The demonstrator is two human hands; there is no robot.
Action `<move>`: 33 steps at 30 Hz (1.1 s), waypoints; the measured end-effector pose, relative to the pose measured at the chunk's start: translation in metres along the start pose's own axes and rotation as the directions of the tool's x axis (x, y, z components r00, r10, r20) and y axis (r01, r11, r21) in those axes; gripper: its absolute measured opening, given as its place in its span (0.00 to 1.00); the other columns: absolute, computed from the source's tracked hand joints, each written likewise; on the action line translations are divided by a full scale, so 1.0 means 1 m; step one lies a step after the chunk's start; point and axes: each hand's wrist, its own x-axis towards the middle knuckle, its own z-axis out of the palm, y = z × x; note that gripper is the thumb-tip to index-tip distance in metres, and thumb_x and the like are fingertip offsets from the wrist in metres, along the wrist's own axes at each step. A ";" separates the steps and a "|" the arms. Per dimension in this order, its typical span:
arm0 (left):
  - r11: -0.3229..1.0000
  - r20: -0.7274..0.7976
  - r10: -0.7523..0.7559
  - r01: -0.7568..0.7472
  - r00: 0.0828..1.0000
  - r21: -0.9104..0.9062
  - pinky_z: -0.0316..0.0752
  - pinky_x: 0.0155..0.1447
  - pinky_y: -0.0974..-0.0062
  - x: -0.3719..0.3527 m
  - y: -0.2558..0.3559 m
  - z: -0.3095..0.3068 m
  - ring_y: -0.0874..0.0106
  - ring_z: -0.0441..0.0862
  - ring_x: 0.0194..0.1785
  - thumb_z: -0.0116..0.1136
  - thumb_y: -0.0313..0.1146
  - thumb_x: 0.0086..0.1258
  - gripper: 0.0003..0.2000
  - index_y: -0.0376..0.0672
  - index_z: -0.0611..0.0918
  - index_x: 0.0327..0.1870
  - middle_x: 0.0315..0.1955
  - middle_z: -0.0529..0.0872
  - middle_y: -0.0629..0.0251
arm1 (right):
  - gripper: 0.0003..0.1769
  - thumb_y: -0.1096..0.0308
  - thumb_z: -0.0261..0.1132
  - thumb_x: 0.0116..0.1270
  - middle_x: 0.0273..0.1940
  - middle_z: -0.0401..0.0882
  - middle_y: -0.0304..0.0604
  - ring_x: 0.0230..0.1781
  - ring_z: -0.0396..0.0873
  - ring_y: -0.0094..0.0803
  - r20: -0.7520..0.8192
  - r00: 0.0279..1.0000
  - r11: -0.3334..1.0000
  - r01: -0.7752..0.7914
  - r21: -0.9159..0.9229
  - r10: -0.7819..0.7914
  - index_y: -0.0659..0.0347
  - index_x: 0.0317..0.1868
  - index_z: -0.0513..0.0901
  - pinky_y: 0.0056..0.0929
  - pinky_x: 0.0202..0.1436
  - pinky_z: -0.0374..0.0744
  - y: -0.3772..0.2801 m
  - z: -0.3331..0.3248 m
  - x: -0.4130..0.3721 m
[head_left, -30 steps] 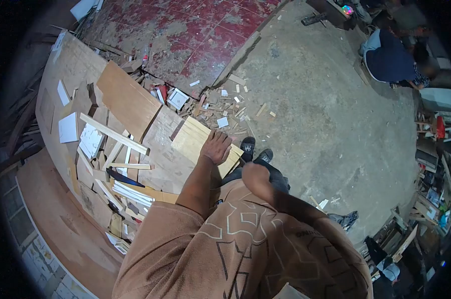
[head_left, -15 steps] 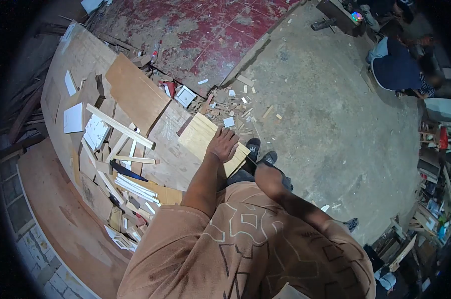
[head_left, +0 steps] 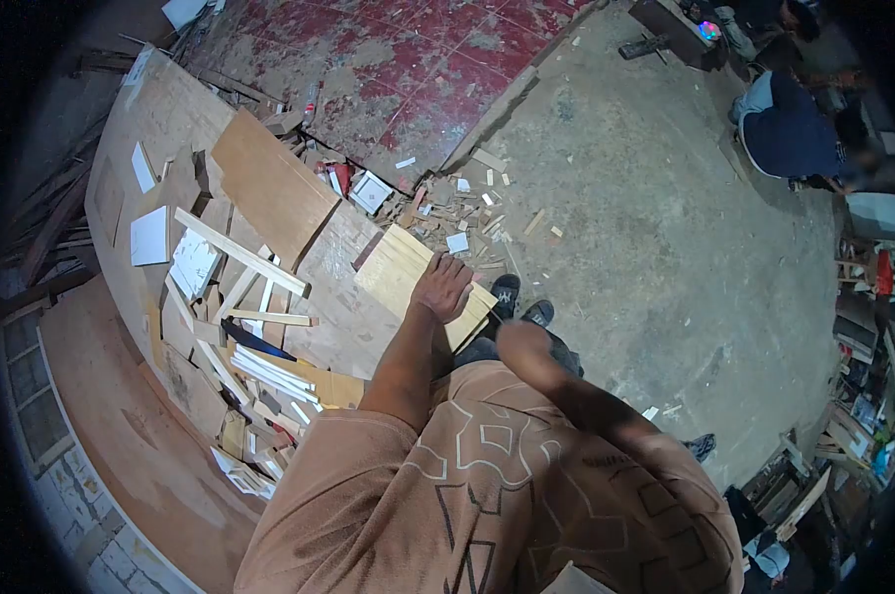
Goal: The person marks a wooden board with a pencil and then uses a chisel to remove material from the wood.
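A pale wooden board [head_left: 393, 272] lies on the workbench, its near right end sticking out past the bench edge by my legs. My left hand [head_left: 444, 287] grips it from above, with the fingers bent at its far long edge. Beside that end, my right hand [head_left: 523, 342] is closed in a fist, slightly blurred. A thin dark handsaw blade [head_left: 498, 316], seen edge-on, runs from this fist to the end of the board. The handle is hidden inside the fist.
Wood strips [head_left: 239, 252], white offcuts [head_left: 150, 236] and a blue-black tool [head_left: 257, 340] clutter the workbench [head_left: 329, 332]. A brown sheet [head_left: 274, 183] lies farther along. Scraps [head_left: 457, 243] litter the concrete floor. Another person [head_left: 789, 129] is bent over at upper right.
My right hand has shifted slightly up and to the left, nearer the board's end. My left hand and the board stay in place.
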 end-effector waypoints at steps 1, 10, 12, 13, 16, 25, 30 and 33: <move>1.000 -0.001 -0.002 0.002 1.000 -0.001 0.53 0.72 0.50 -0.001 0.000 0.001 0.53 0.71 0.57 0.49 0.41 0.68 0.15 0.41 0.75 0.49 0.46 0.76 0.51 | 0.13 0.67 0.57 0.66 0.36 0.87 0.53 0.39 0.88 0.47 -0.012 0.998 0.998 -0.057 0.021 0.058 0.61 0.36 0.88 0.41 0.38 0.85 -0.006 0.019 0.029; 0.998 0.086 -0.057 0.054 0.995 0.039 0.53 0.72 0.52 0.000 0.002 -0.002 0.57 0.70 0.59 0.47 0.44 0.71 0.15 0.44 0.77 0.48 0.47 0.77 0.54 | 0.13 0.67 0.58 0.66 0.39 0.88 0.50 0.39 0.88 0.46 0.103 0.995 0.999 -0.001 -0.041 0.005 0.59 0.39 0.89 0.39 0.39 0.85 0.005 -0.041 -0.052; 0.998 0.082 -0.053 0.049 0.995 0.045 0.54 0.71 0.53 0.001 0.001 0.000 0.57 0.70 0.59 0.47 0.44 0.71 0.15 0.44 0.77 0.48 0.47 0.77 0.54 | 0.14 0.67 0.57 0.66 0.42 0.87 0.52 0.43 0.87 0.46 0.146 0.989 0.998 0.015 -0.054 -0.007 0.59 0.41 0.89 0.40 0.42 0.85 -0.004 -0.051 -0.048; 0.998 0.082 -0.050 0.046 0.995 0.053 0.54 0.71 0.53 0.000 0.000 0.001 0.57 0.70 0.59 0.47 0.43 0.70 0.15 0.44 0.77 0.48 0.47 0.77 0.54 | 0.15 0.67 0.56 0.66 0.45 0.86 0.54 0.47 0.86 0.45 0.192 0.981 0.997 0.034 -0.063 -0.021 0.59 0.43 0.89 0.42 0.46 0.84 -0.012 -0.055 -0.042; 0.998 0.126 -0.070 0.070 0.990 0.004 0.54 0.71 0.53 0.001 0.003 -0.006 0.57 0.70 0.59 0.48 0.43 0.70 0.15 0.44 0.77 0.48 0.47 0.77 0.55 | 0.15 0.67 0.57 0.65 0.47 0.86 0.53 0.48 0.86 0.45 0.269 0.959 0.995 -0.083 -0.053 0.094 0.59 0.44 0.89 0.42 0.46 0.84 -0.022 -0.006 0.026; 0.998 0.071 -0.048 0.046 0.996 0.037 0.54 0.71 0.53 -0.002 -0.001 0.003 0.57 0.70 0.59 0.47 0.43 0.70 0.15 0.44 0.77 0.48 0.48 0.77 0.54 | 0.14 0.68 0.57 0.66 0.46 0.87 0.50 0.46 0.86 0.48 0.210 0.969 0.991 -0.118 -0.067 0.130 0.59 0.43 0.89 0.40 0.44 0.84 -0.016 -0.065 -0.056; 0.998 0.090 -0.063 0.061 0.994 0.028 0.53 0.72 0.52 0.001 -0.001 -0.001 0.58 0.70 0.60 0.46 0.44 0.71 0.16 0.43 0.77 0.50 0.49 0.77 0.54 | 0.15 0.67 0.56 0.67 0.48 0.85 0.53 0.49 0.85 0.49 0.177 0.983 0.999 -0.035 -0.033 0.040 0.60 0.44 0.89 0.42 0.48 0.83 -0.018 -0.026 0.015; 0.996 0.123 -0.086 0.083 0.989 0.026 0.53 0.72 0.52 0.002 0.003 -0.002 0.58 0.70 0.60 0.46 0.44 0.71 0.16 0.43 0.77 0.50 0.49 0.77 0.54 | 0.16 0.67 0.54 0.67 0.48 0.85 0.55 0.49 0.85 0.50 0.126 0.990 0.997 -0.071 0.007 0.069 0.62 0.44 0.88 0.43 0.49 0.83 -0.017 0.004 0.045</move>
